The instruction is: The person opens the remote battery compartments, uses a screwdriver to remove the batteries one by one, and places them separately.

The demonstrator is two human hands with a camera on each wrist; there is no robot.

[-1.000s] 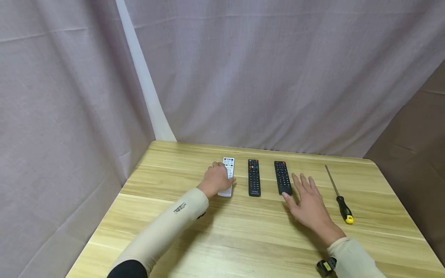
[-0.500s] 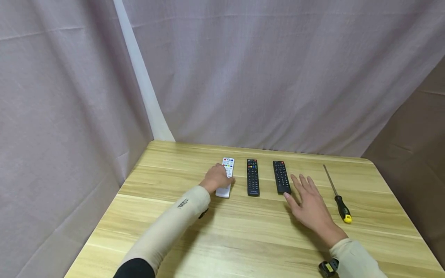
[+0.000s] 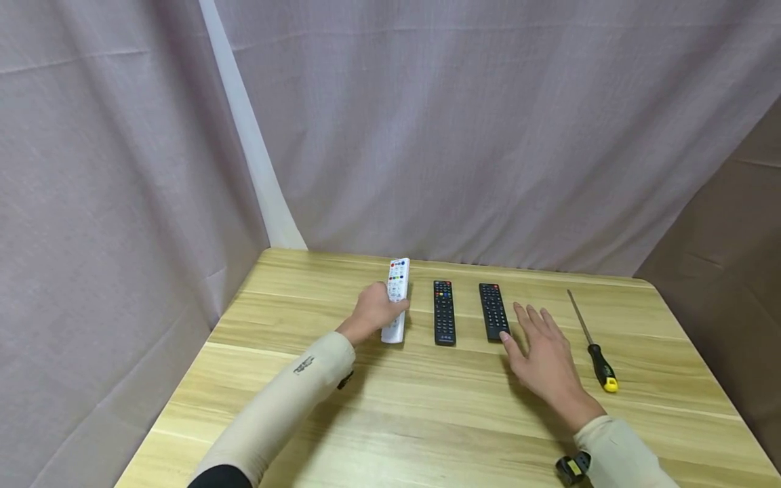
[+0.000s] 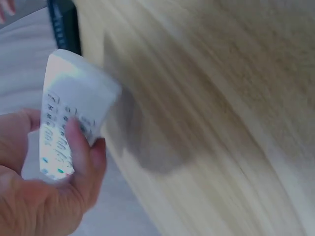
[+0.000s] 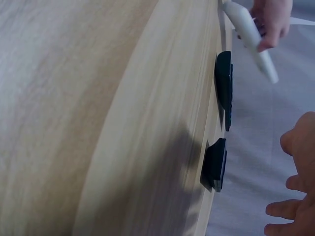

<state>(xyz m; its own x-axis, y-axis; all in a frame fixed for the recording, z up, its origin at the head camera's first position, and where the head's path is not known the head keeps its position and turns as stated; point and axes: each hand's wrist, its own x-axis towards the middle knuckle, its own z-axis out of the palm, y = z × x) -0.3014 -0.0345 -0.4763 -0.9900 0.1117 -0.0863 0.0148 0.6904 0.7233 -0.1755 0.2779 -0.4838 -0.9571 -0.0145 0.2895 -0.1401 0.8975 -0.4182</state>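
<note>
My left hand (image 3: 371, 314) grips a white remote control (image 3: 399, 278) between thumb and fingers. In the right wrist view the white remote (image 5: 251, 37) is tilted, its far end raised off the table. Colored buttons show on its face in the left wrist view, partly covered by a finger. My right hand (image 3: 545, 359) is spread with straight fingers and holds nothing. Its thumb is by the lower end of a black remote (image 3: 493, 312); whether they touch I cannot tell. Between the two hands lies another black remote (image 3: 444, 313).
A screwdriver (image 3: 601, 362) with a black and yellow handle lies to the right of my right hand. The wooden table (image 3: 403, 420) ends at the back against a greyish curtain (image 3: 457, 135).
Half a second ago the white remote lay flat on the table in my left hand's grasp; now its far end has come up. The right hand has barely moved.
</note>
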